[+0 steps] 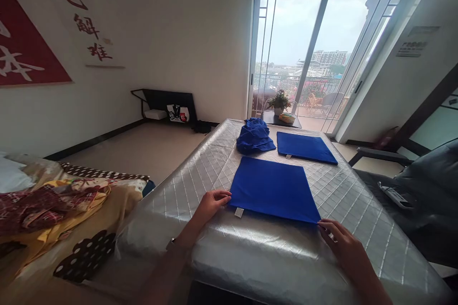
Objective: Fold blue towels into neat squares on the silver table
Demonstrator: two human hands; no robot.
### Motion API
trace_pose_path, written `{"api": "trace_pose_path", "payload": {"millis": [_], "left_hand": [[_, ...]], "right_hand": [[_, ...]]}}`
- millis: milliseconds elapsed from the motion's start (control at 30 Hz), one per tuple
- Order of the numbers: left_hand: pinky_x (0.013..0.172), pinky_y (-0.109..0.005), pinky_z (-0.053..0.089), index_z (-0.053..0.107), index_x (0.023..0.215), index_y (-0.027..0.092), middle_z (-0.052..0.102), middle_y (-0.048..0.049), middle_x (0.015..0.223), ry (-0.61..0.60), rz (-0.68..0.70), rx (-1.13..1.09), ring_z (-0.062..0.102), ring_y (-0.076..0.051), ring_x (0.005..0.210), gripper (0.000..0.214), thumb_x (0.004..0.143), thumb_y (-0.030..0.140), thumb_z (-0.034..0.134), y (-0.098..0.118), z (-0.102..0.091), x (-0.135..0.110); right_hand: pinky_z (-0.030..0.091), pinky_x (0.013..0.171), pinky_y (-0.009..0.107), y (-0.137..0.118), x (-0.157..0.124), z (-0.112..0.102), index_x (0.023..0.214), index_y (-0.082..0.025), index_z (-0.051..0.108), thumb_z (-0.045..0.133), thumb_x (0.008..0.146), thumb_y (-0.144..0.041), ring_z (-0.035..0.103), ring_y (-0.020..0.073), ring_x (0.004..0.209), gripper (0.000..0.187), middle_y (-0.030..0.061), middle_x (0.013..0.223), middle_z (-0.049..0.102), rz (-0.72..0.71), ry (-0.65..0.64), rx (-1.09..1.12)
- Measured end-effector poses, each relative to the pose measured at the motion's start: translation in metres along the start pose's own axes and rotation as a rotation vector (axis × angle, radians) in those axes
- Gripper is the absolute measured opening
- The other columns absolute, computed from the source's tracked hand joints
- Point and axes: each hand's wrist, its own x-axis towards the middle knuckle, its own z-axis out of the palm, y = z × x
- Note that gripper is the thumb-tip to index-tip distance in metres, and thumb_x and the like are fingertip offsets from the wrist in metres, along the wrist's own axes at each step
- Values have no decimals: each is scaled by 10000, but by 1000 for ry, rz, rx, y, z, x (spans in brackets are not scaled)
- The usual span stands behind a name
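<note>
A blue cloth [274, 188] lies flat and folded into a rectangle on the silver quilted table cover [200, 171], with a small white tag at its near left edge. My left hand [211, 203] pinches the cloth's near left corner. At the near right corner, my right hand [339, 243] has its fingers closed on the cloth. Farther back lie a second folded blue cloth [305, 147] and a crumpled pile of blue cloths [254, 136].
A bed with patterned bedding [60, 209] stands to the left. A dark chair holding a remote [395, 197] is at the right. Beyond the table are a small side table with a potted plant [279, 102] and a glass sliding door [315, 47].
</note>
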Motion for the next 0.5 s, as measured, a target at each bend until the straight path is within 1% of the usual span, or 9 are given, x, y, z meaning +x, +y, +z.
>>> {"api": "trace_pose_path", "payload": {"millis": [67,100,233,300,367,433,500], "left_hand": [[841,-379,572,794,920,172,784,-88,946,23,-21,-82,720,-294,935,516,608,583,827,3,0,-4],[864,-390,573,798,925,173,781,-92,988,37,-28,-119,713,-303,973,526,607,592,832,5,0,-7],[924,-418,572,807,943,179,763,-96,1062,51,-28,-191,681,-317,1066,531,658,627,804,7,1,-23],[936,-418,573,812,923,184,746,-96,1077,56,-11,-184,652,-320,1120,504,689,629,780,5,0,-32],[951,-416,568,815,911,193,723,-100,1095,51,18,-149,626,-322,1161,461,707,604,771,2,-1,-38],[964,-420,561,813,941,202,697,-103,1120,17,52,-112,638,-316,1143,418,702,545,789,-1,0,-44],[959,-425,566,804,991,218,668,-94,1152,0,97,-102,683,-293,1056,408,674,475,824,-2,5,-48]], "right_hand": [[608,621,291,-5,-1,-3,1053,-286,663,483,996,-400,725,165,747,221,29,1089,730,1,22,28],[610,629,287,-8,-2,-5,1069,-284,653,496,993,-380,726,161,744,199,29,1099,730,-5,36,45],[621,762,295,-19,-7,-14,1111,-294,626,559,968,-331,740,187,902,162,14,1086,744,-53,148,62],[621,736,273,-24,-9,-20,1132,-309,624,578,959,-324,744,184,901,179,-3,1063,751,-60,200,23],[618,698,253,-28,-11,-28,1151,-330,626,591,952,-313,748,174,869,203,-24,1047,756,-59,223,-16],[618,702,249,-32,-12,-37,1165,-354,629,605,941,-303,749,169,865,232,-44,1042,758,-64,225,-32],[621,728,258,-37,-12,-45,1178,-375,632,618,928,-306,748,170,867,260,-58,1043,757,-88,222,-31]]}}
